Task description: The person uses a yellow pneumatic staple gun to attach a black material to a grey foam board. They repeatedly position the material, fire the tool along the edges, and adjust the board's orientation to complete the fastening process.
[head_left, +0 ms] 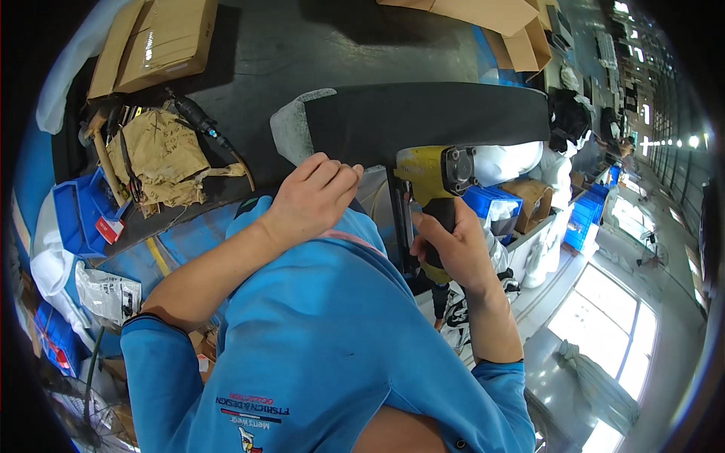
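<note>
The right hand [462, 245] is wrapped around the black grip of a yellow and black power tool [423, 170], whose yellow head with a dark end cap stands just near of a long, black, smooth-faced panel [423, 113]; whether the tool touches it cannot be told. The left hand [313, 200], to the left of the tool, has its fingers curled narrow close to the panel's near edge, and I cannot tell whether anything is pinched between them. The panel lies left to right on a dark tabletop [279, 64], with a pale grey, cloth-like covering [291, 128] at its left end. On the left of the tabletop lie a crumpled brown paper sack [158, 151] and a black cylindrical hand tool [198, 117], with a brown cardboard box [166, 45] farther off. A blue plastic bin [79, 219] sits at the tabletop's near left edge. To the right of the yellow and black power tool are a blue plastic crate [487, 202] and an open brown cardboard box [532, 200].
</note>
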Action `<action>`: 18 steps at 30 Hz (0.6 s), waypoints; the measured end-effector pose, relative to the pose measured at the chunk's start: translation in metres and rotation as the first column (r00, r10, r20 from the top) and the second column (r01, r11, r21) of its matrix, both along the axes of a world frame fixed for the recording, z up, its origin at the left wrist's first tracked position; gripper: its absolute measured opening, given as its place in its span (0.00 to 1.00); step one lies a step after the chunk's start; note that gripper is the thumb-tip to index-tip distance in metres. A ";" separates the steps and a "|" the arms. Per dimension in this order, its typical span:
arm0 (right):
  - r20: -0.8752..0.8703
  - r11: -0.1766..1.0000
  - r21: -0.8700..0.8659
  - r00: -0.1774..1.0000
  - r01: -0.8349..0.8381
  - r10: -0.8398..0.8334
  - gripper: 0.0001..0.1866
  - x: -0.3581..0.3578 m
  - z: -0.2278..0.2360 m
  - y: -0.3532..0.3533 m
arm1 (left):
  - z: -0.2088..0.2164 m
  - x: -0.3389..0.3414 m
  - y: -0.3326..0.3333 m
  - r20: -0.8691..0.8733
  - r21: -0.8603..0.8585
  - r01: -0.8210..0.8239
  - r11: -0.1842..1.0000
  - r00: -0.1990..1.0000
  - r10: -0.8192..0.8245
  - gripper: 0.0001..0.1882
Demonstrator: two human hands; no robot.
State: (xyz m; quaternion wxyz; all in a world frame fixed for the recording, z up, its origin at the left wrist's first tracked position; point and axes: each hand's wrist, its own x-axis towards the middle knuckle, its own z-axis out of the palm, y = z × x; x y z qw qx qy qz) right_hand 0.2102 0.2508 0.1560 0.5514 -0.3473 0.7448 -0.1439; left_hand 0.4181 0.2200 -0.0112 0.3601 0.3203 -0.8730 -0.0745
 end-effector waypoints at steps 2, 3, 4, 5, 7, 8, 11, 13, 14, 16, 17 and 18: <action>-0.010 1.000 0.000 1.000 0.011 -0.011 0.14 0.002 0.000 0.000 | -0.001 0.001 -0.002 -0.006 0.000 0.009 1.000 1.000 -0.009 0.18; -0.018 1.000 -0.001 1.000 0.009 -0.009 0.14 0.003 0.000 0.000 | 0.000 0.001 -0.002 -0.010 0.003 0.013 1.000 1.000 -0.013 0.18; -0.026 1.000 0.000 1.000 0.009 -0.009 0.15 0.004 -0.001 0.002 | 0.000 0.002 -0.002 -0.014 0.009 0.019 1.000 1.000 -0.019 0.18; -0.035 1.000 0.002 0.999 0.008 -0.008 0.15 0.005 -0.001 0.003 | 0.001 0.002 -0.003 -0.013 0.010 0.021 1.000 1.000 -0.021 0.18; -0.007 1.000 -0.017 1.000 0.008 -0.008 0.13 0.008 -0.003 0.004 | 0.003 0.003 -0.004 -0.009 0.011 0.022 1.000 1.000 -0.022 0.18; 0.007 1.000 -0.028 1.000 0.008 -0.007 0.12 0.009 -0.004 0.005 | 0.002 0.003 -0.003 -0.010 0.012 0.021 1.000 1.000 -0.021 0.17; 0.050 1.000 0.003 0.999 -0.007 0.006 0.12 0.009 0.000 0.003 | 0.000 0.003 -0.003 -0.019 0.011 0.019 1.000 1.000 -0.019 0.17; 0.120 1.000 0.025 0.993 0.005 -0.008 0.13 0.012 -0.002 0.004 | 0.000 0.003 -0.004 -0.038 0.004 0.020 1.000 0.999 -0.020 0.16; 0.155 0.999 0.037 0.988 0.010 -0.016 0.13 0.014 -0.004 0.006 | -0.001 0.004 -0.003 -0.050 0.007 0.032 0.999 0.998 -0.031 0.16; 0.153 0.999 0.032 0.988 0.012 -0.017 0.13 0.023 -0.006 0.006 | -0.002 0.008 -0.004 -0.072 0.013 0.054 0.998 0.996 -0.053 0.15; 0.153 0.999 0.029 0.988 0.012 -0.017 0.13 0.026 -0.007 0.006 | -0.003 0.008 -0.004 -0.081 0.016 0.065 0.998 0.995 -0.063 0.15; 0.146 0.999 0.032 0.989 0.013 -0.018 0.13 0.026 -0.007 0.007 | -0.005 0.009 -0.003 -0.090 0.019 0.075 0.997 0.993 -0.073 0.15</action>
